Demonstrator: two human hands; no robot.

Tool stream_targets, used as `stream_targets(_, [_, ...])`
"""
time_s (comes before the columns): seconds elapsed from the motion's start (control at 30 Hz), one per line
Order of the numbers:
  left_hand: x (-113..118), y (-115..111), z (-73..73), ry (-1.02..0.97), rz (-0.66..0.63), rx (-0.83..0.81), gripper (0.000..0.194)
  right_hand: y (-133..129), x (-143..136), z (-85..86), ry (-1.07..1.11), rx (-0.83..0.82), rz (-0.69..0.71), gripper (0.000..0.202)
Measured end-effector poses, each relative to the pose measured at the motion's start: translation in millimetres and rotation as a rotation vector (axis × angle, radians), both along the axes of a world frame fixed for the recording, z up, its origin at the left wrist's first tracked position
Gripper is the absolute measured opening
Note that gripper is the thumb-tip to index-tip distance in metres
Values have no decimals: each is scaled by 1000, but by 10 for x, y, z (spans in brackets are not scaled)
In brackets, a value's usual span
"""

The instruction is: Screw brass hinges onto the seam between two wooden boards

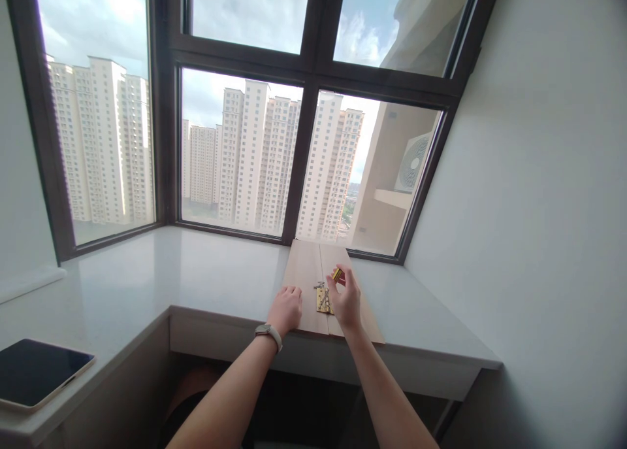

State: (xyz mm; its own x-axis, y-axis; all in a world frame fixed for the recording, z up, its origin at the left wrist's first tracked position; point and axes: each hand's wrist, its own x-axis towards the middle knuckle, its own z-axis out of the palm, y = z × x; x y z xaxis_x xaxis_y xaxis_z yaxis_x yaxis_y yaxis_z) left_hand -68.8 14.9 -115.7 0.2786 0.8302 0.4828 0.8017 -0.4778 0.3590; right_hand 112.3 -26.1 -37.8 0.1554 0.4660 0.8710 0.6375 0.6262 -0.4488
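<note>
Screwdriver (337, 276): over the yellow hinge (320, 302), gripped in the right hand's (347, 303) fingers
Hinge: on two wooden boards (306, 269), screws (319, 285) beside it
Left hand (285, 309): bent fingers on left board; whether gripping, cannot tell
Surface (230, 266): carries boards

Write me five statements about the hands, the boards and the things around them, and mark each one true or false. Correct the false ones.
1. The right grip holds a screwdriver. True.
2. A gold-coloured hinge lies on the boards. True.
3. The left grip is raised high above the boards. False: the left grip rests at their left edge.
4. The watch is on the right arm. False: the watch is on the left arm.
5. The tablet lies on the counter, apart from the boards. True.
</note>
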Motion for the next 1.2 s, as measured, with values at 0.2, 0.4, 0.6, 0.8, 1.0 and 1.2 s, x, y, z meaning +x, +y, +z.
stream_targets(0.2, [-1,0,-5,-8,3,-14,28,-14,26,17,-59,13,-115,28])
stream_targets(0.4, [-2,-22,6,-4,-5,4,28,1,14,-23,16,-3,-77,37])
stream_targets(0.6, [1,-25,11,11,9,-3,28,-7,3,-11,21,5,-73,32])
stream_targets(0.8, [-5,-10,-6,26,14,16,28,12,35,4,-4,-5,-129,32])
stream_targets(1.0, [-3,-2,-16,15,8,25,27,-7,12,4,-29,-51,44,36])
stream_targets(1.2, [-2,9,-20,-1,3,3,28,-40,16,33,-98,-54,-95,36])
